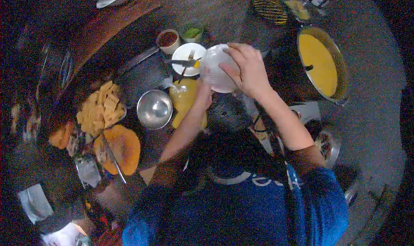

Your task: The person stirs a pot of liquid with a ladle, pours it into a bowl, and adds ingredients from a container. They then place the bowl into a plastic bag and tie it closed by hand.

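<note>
A pale, translucent round bowl [217,69] is held up in front of me, tilted. My right hand [250,69] grips its right side, fingers spread over the surface and thumb pressed against it. My left hand [205,93] is at its lower left edge and seems to hold it from below; those fingers are mostly hidden. Just left of the bowl is a white plate [180,68] with a knife [183,62] and other utensils on it. Below the plate, near my left wrist, lies a yellow, shiny bag-like thing [183,95], partly covered by my forearm.
A steel bowl [155,109] stands to the left. Beyond it are a heap of yellowish sticks [101,108] and an orange disc [125,149] with a knife across it. A large pot of yellow liquid [319,64] stands right. A cup of red powder [168,39] is behind the plate.
</note>
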`<state>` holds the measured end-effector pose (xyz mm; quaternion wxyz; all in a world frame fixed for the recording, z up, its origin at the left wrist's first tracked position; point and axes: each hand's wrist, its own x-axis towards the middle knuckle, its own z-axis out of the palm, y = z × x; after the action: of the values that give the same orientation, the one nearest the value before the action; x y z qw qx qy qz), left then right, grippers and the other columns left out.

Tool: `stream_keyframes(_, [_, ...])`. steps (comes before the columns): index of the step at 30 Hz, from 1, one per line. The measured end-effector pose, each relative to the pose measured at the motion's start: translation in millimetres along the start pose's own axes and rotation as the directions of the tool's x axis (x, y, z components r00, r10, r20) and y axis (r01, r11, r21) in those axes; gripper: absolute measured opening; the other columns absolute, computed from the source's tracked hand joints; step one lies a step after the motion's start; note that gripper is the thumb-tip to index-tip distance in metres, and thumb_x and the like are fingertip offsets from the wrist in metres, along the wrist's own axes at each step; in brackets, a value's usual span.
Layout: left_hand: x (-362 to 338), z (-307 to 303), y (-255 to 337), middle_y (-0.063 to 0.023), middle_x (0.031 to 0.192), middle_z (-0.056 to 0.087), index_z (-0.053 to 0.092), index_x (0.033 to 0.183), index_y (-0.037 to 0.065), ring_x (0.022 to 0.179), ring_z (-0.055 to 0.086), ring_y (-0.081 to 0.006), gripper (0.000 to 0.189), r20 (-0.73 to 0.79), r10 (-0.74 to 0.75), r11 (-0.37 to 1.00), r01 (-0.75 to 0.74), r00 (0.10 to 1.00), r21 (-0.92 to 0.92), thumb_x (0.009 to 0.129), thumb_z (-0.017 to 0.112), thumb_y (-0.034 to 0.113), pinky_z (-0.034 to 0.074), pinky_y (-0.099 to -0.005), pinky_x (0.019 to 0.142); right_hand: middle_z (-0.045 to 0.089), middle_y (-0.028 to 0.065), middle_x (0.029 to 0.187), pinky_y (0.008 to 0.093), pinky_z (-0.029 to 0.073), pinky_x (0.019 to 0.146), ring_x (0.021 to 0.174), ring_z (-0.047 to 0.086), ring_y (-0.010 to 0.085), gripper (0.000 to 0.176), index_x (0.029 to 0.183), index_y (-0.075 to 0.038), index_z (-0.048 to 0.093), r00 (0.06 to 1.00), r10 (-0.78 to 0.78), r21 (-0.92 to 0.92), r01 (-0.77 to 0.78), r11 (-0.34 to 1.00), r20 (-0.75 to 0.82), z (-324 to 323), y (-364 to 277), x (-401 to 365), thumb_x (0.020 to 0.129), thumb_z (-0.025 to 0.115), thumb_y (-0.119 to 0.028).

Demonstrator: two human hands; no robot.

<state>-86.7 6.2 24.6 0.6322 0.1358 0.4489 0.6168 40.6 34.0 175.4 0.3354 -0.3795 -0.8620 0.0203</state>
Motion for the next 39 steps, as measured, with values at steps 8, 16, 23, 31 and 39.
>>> stream_keyframes(8, [17.1,69.7,-2.6,-0.0072,0.111,0.048,0.038,0.118,0.006,0.1,0.048,-0.0182,0.045,0.134,-0.036,0.999,0.031,0.99,0.039,0.083,0.047,0.033,0.042,-0.0338,0.083,0.056,0.0116,0.098,0.0346,0.036,0.084,0.097,0.05,0.0255,0.028,0.095,-0.005,0.056,0.998,0.052,0.177,-0.055,0.983,0.022,-26.0,109.4,-0.1,0.073,0.059,-0.022])
stream_keyframes(16, [55.2,136.1,-47.2,-0.0105,0.12,0.04,0.03,0.124,0.011,0.105,0.045,-0.0245,0.049,-0.177,-0.009,0.994,0.028,0.984,0.107,0.084,0.043,0.035,0.044,-0.0373,0.083,0.053,0.0172,0.086,0.04,0.037,0.077,0.083,0.049,0.0327,0.039,0.094,0.002,0.05,0.612,0.534,-0.131,-0.72,0.682,-0.584,-60.7,429.0,-141.3,0.068,0.065,-0.023])
stream_keyframes(23, [117.1,200.7,-88.5,-0.0118,0.109,0.05,0.037,0.119,0.007,0.089,0.053,-0.028,0.052,-0.26,-0.201,0.941,0.26,0.945,0.218,0.079,0.045,0.039,0.048,-0.0389,0.07,0.049,0.007,0.064,0.0308,0.038,0.056,0.06,0.045,0.0172,0.025,0.074,0.001,0.05,-0.05,0.635,0.515,-0.635,0.576,-0.771,-151.7,632.5,-141.1,0.081,0.053,-0.024])
stream_keyframes(31, [179.0,318.4,-149.8,-0.0114,0.109,0.05,0.038,0.118,0.007,0.091,0.052,-0.0277,0.05,-0.334,-0.205,0.868,0.329,0.92,0.372,0.08,0.045,0.038,0.047,-0.039,0.072,0.06,0.0028,0.067,0.0247,0.043,0.055,0.061,0.053,0.0098,0.024,0.077,-0.004,0.061,0.829,0.524,0.369,-0.432,0.823,-0.198,-148.1,803.8,-106.1,0.07,0.066,-0.027])
stream_keyframes(39, [202.5,383.8,-167.5,-0.011,0.109,0.049,0.039,0.117,0.006,0.093,0.051,-0.0274,0.048,-0.309,-0.181,0.874,0.296,0.934,0.384,0.081,0.044,0.037,0.046,-0.039,0.075,0.054,0.0019,0.06,0.0272,0.04,0.051,0.052,0.047,0.0118,0.023,0.066,-0.003,0.058,-0.156,0.856,0.776,-0.524,0.352,-0.493,-296.0,828.7,-110.2,0.068,0.067,-0.025])
